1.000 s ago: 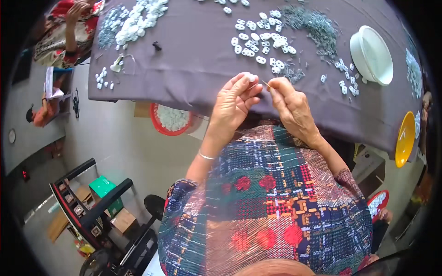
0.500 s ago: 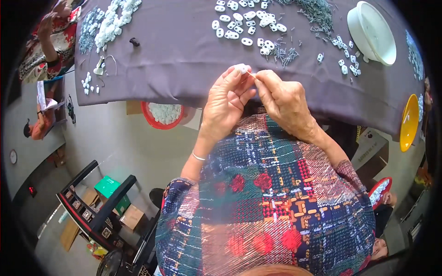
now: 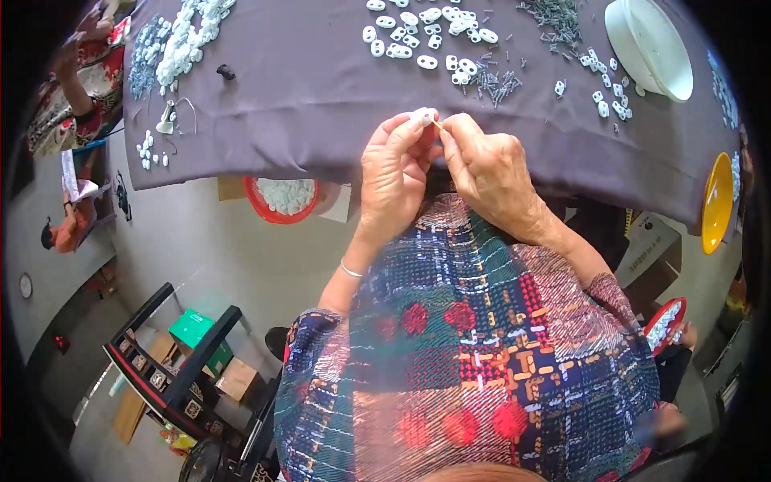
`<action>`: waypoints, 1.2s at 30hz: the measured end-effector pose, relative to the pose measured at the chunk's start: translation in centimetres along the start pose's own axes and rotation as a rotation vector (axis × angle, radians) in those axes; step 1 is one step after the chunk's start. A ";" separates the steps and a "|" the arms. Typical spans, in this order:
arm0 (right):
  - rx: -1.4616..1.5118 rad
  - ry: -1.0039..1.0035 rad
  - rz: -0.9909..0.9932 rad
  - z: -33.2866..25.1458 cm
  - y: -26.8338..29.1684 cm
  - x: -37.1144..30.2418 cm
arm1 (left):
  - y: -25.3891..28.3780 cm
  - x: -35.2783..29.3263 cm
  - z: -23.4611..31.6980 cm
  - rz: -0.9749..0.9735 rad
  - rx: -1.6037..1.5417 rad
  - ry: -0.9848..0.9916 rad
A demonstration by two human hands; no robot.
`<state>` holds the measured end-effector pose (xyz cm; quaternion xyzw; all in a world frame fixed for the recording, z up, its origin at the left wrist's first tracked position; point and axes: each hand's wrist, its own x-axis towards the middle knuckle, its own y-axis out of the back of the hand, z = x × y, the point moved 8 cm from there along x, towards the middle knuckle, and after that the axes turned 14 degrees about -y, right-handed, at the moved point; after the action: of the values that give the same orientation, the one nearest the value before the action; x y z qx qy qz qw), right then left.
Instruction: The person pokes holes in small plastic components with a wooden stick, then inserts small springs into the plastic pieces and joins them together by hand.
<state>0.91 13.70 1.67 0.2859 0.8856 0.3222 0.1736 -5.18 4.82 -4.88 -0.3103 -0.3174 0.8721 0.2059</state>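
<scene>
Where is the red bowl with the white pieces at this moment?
In the head view, the red bowl sits on the floor under the table's near edge, left of the left hand.

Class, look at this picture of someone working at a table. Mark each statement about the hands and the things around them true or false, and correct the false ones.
1. Both hands meet over the near edge of the table. True.
2. The left hand pinches a small white piece. True.
3. The cloth on the table is bright green. False: it is dark purple-grey.
4. The white bowl sits at the table's far left. False: it is at the far right.
5. A red bowl of white pieces sits below the table edge. True.
</scene>
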 end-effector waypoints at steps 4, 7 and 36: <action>-0.021 -0.016 -0.007 0.2 -0.4 0.0 | 0.2 0.2 -0.3 -0.018 0.009 -0.044; 0.008 -0.011 0.002 0.3 -0.6 0.0 | 0.0 0.2 0.0 0.002 0.015 -0.066; 0.184 0.099 0.110 0.3 -0.9 0.4 | -0.5 1.3 1.2 -0.072 0.302 -0.202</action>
<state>0.34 13.49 0.79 0.3325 0.9019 0.2625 0.0847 -6.87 5.39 -4.35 -0.1752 -0.2131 0.9285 0.2484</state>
